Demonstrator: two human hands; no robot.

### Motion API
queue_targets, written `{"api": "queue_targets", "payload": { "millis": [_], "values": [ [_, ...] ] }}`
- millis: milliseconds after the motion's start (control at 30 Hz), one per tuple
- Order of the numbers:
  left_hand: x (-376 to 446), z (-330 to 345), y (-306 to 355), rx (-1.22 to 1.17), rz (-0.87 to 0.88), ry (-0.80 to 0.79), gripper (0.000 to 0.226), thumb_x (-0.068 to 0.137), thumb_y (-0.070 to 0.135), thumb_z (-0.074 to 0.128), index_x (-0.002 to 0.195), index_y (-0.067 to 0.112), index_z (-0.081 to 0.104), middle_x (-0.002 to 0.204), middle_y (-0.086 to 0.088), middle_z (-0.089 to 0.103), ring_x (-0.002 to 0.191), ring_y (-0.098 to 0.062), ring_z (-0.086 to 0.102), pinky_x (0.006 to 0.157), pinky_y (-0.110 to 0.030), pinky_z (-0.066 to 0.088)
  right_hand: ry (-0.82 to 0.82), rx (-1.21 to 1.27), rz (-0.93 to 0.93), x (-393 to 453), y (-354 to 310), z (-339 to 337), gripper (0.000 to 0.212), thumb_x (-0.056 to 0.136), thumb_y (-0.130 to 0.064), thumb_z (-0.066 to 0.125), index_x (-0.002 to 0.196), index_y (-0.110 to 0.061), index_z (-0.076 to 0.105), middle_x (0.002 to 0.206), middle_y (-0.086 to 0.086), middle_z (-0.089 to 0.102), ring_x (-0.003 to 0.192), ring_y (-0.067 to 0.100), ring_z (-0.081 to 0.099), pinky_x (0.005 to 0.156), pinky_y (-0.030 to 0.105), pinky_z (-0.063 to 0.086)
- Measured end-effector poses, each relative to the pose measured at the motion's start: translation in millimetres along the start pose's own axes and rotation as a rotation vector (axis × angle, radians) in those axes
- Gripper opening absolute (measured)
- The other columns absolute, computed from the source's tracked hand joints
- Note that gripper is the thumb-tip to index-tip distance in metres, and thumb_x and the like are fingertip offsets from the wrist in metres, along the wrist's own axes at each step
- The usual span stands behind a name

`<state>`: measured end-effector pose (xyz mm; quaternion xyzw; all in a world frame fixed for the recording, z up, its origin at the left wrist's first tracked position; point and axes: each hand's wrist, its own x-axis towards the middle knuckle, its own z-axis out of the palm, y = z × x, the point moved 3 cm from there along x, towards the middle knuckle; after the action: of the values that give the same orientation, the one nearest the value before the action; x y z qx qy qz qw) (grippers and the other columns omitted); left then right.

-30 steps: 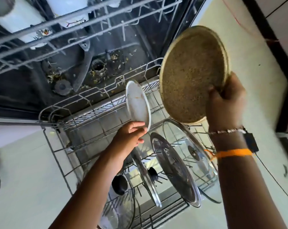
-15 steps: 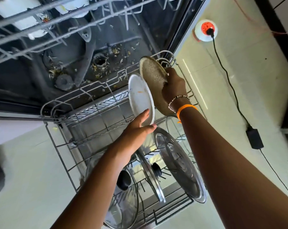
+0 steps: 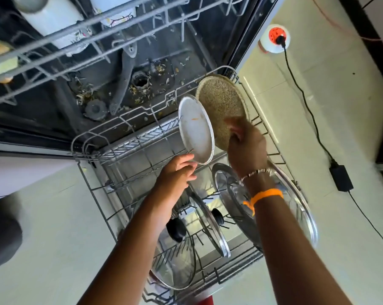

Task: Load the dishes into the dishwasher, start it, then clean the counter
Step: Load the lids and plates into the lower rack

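Lower rack (image 3: pixel 111 150): pulled out of the open dishwasher (image 3: pixel 120 89) over the pale floor (image 3: pixel 54 249); wire tines throughout.
Rack contents, far end: white plate (image 3: pixel 196 130) standing on edge, tilted, an orange smear on its face; speckled brown plate (image 3: pixel 222 102) on edge just behind it toward the right, at the rack's far right corner.
Rack contents, near end: several glass lids with metal rims, on edge between tines. One lid (image 3: pixel 175 267) with a black knob (image 3: pixel 175 230) nearest the left arm; a second lid (image 3: pixel 210 225) in the middle; a larger lid (image 3: pixel 296 208) partly hidden under the right forearm.
Left hand (image 3: pixel 177 172): fingers lightly curled, tips touching the white plate's lower rim; whether it grips cannot be told.
Right hand (image 3: pixel 245 146): blurred, at the lower edge of the speckled brown plate, fingers curled on it; beaded bracelet and orange band (image 3: pixel 265 195) on the wrist.
Obstructions: right forearm covers the rack's right side; the white plate overlaps the brown plate's lower left.
Upper rack (image 3: pixel 76 36): extended above the tub, white cups (image 3: pixel 52 18) in it.
Tub floor: spray arm (image 3: pixel 124 73), filter (image 3: pixel 140 81), scattered food scraps.
Floor, right: round white socket with red face (image 3: pixel 274 38), black cable (image 3: pixel 305 102) running to a black adapter (image 3: pixel 341 178).
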<state>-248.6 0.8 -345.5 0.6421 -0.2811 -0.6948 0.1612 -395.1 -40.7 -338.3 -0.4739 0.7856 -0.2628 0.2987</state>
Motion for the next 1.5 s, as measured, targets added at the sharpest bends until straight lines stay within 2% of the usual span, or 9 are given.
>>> {"api": "queue_targets", "payload": {
  "millis": [100,200,300,433,667,800,1033,1200,1500],
  "values": [
    [-18,-6,-6,-0.009,-0.009,0.06,0.027,0.098,0.01,0.039,0.116,0.015,0.057,0.11,-0.001,0.061,0.084,-0.009,0.06,0.081,-0.02,0.041,-0.094,0.09,0.05,-43,-3,1,0.036,0.082,0.011,0.045,0.106,-0.005,0.067,0.105,0.009,0.069,0.093,0.01,0.061,0.071,-0.008,0.033],
    [-40,-11,-14,-0.068,0.011,0.129,0.025,0.098,0.01,0.039,0.111,0.014,0.059,0.1,0.001,0.063,0.084,-0.01,0.06,0.08,-0.02,0.042,-0.151,0.183,0.059,-80,-3,5,0.03,0.083,0.01,0.048,0.102,-0.004,0.067,0.098,0.008,0.07,0.082,-0.005,0.057,0.071,-0.006,0.036],
    [-71,-12,-23,-0.195,0.039,0.195,0.023,0.098,0.008,0.038,0.108,0.011,0.059,0.092,0.002,0.062,0.082,-0.011,0.059,0.082,-0.021,0.042,-0.247,0.281,0.073,-116,-7,3,0.029,0.083,0.011,0.048,0.099,-0.004,0.067,0.093,0.003,0.068,0.08,-0.004,0.061,0.079,0.007,0.046],
    [-107,-15,-33,-0.353,0.077,0.258,0.025,0.097,0.006,0.038,0.092,0.018,0.06,0.088,0.002,0.062,0.08,-0.011,0.059,0.078,-0.023,0.044,-0.346,0.345,0.075,-149,-10,-1,0.031,0.08,0.006,0.044,0.097,-0.009,0.065,0.092,0.005,0.068,0.091,0.022,0.065,0.087,0.038,0.052],
    [-190,-34,-57,-0.612,0.108,0.435,0.03,0.095,0.005,0.039,0.085,0.021,0.061,0.072,0.01,0.067,0.068,-0.005,0.061,0.069,-0.019,0.046,-0.471,0.342,0.028,-204,-46,-9,0.027,0.082,0.009,0.047,0.094,-0.006,0.065,0.091,0.016,0.069,0.088,0.031,0.065,0.084,0.048,0.052],
    [-233,-76,-73,-0.717,0.144,0.477,0.028,0.095,0.006,0.041,0.083,0.021,0.061,0.07,0.01,0.067,0.066,-0.005,0.061,0.067,-0.017,0.048,-0.559,0.344,-0.007,-242,-95,13,0.021,0.086,0.005,0.047,0.094,-0.006,0.064,0.089,0.013,0.068,0.086,0.029,0.065,0.085,0.044,0.052],
    [-331,-210,-104,-0.797,0.198,0.594,0.023,0.096,0.012,0.042,0.089,0.02,0.062,0.086,0.003,0.064,0.078,-0.011,0.06,0.081,-0.024,0.047,-0.731,0.44,-0.03,-338,-216,83,0.02,0.093,0.003,0.041,0.102,0.008,0.058,0.077,0.011,0.058,0.058,0.001,0.057,0.055,0.008,0.043],
    [-414,-318,-132,-0.826,0.263,0.673,0.023,0.097,0.015,0.041,0.092,0.022,0.062,0.088,0.003,0.064,0.078,-0.01,0.059,0.081,-0.025,0.046,-0.866,0.438,-0.117,-434,-303,139,0.02,0.094,-0.002,0.042,0.089,-0.011,0.06,0.075,0.005,0.061,0.061,0.004,0.057,0.057,0.011,0.043],
    [-562,-455,-192,-1.074,0.31,0.93,0.022,0.096,0.015,0.043,0.088,0.02,0.062,0.082,0.002,0.063,0.072,-0.01,0.056,0.07,-0.021,0.043,-1.127,0.553,-0.328,-602,-442,192,0.018,0.09,-0.004,0.049,0.081,-0.015,0.06,0.073,0.006,0.062,0.059,0.0,0.059,0.06,0.012,0.047]
  ]
}}
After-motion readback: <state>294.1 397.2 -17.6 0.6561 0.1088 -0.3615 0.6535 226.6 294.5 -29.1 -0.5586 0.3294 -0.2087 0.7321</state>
